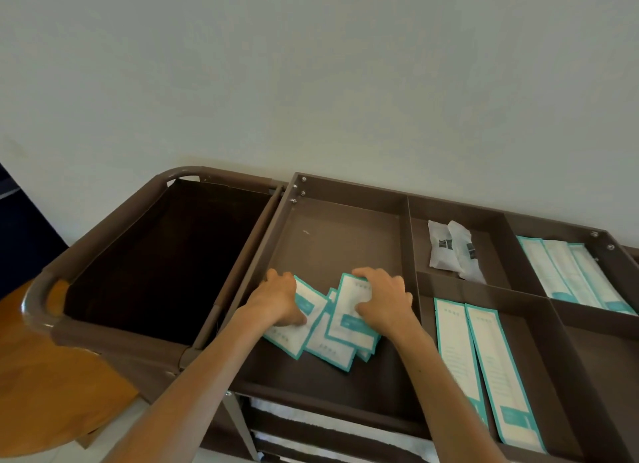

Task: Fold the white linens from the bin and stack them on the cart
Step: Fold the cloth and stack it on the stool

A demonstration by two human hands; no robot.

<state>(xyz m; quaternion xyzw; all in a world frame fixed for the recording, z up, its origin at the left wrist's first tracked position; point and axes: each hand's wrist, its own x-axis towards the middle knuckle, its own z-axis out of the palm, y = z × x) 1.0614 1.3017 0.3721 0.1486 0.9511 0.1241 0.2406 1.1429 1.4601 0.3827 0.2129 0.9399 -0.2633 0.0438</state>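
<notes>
Up on top of the cart [404,241], I had my left hand [278,301] and right hand [383,303] on a loose pile of teal-edged packets [325,348], fingers [366,275] curled round them, so no folding was going on. The bin [162,255] looked dark with no cloth I could make out. The only white linens [304,415] showing sat folded lower down in the cart, so I'd guess stacking was mostly done.
</notes>
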